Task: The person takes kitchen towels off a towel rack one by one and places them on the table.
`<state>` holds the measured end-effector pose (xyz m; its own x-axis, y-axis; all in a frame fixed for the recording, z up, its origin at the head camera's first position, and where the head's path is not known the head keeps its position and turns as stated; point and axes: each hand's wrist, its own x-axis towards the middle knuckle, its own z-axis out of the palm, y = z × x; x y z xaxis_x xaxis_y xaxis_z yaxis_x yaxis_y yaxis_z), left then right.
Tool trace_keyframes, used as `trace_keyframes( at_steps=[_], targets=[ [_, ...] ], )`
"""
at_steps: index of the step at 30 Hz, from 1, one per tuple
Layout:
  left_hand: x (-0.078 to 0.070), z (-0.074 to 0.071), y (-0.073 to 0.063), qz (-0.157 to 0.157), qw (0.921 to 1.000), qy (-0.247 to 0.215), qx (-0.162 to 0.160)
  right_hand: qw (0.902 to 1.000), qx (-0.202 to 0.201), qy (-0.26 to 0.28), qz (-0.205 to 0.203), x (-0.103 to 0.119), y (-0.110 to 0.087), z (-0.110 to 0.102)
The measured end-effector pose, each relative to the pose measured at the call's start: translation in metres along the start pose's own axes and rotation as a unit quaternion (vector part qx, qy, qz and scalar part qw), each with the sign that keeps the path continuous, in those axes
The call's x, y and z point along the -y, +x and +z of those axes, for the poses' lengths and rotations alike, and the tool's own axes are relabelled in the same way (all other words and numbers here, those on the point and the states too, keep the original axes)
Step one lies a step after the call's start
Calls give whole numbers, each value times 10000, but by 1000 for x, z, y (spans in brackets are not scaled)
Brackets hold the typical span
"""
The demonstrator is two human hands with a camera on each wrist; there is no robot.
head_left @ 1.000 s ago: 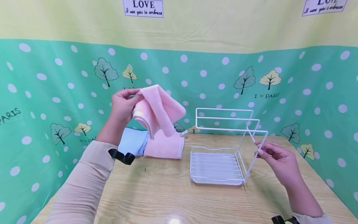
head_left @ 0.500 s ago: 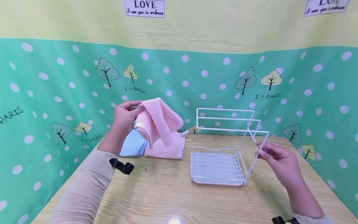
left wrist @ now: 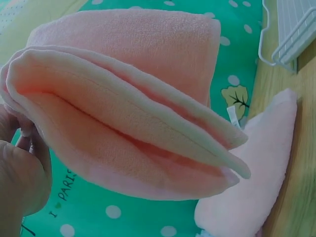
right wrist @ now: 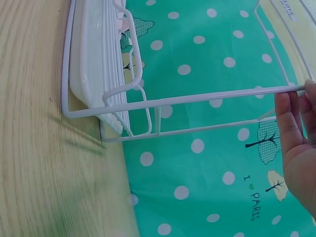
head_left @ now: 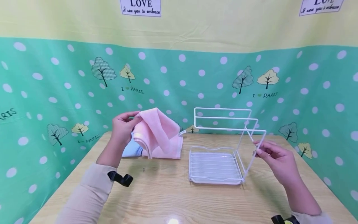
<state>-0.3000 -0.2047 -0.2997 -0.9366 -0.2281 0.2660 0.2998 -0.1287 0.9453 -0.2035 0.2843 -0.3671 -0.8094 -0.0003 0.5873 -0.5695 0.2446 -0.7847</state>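
Observation:
My left hand pinches a folded pink towel by one corner, and its layers droop open in the left wrist view. Behind and below it lies another folded pink towel with a small white tag, beside a folded blue towel that is partly covered from sight. With thumb and fingers my right hand grips the slanted side bar of a white wire rack. The rack stands on the table over a white drip tray, its upper bars reaching left above the wire shelf.
The wooden table runs back to a green dotted curtain that closes in the rear and both sides. A tiny dark speck lies on the tabletop in front of the towels.
My left hand has lowered the pink towel toward the towels at the back of the table. My right hand keeps its grip on the rack, which stays in place.

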Motion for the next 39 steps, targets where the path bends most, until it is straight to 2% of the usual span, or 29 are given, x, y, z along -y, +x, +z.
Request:
trace_keyframes(
  at_steps=[6, 16, 24, 31, 36, 39],
  targets=[
    [6, -4, -11, -10, 9999, 16, -101, 9999, -39, 105, 58, 1, 1, 2],
    [15, -1, -31, -65, 9991, -392, -177, 9999, -53, -81, 113, 2, 1, 0],
    [32, 9, -48, -235, 9977, -629, -128, 9999, -38, -106, 63, 1, 0, 1],
    [43, 20, -62, -123, 9960, -878, 86, 9998, -72, -41, 169, 1, -1, 3],
    [51, 30, -76, -396, 9938, -1032, 114, 9994, -91, -259, 209, 1, -1, 2],
    [60, 30, -82, -488, 9930, -1062, 194, 9992, -92, -345, 203, 2, 0, 3]
  ],
)
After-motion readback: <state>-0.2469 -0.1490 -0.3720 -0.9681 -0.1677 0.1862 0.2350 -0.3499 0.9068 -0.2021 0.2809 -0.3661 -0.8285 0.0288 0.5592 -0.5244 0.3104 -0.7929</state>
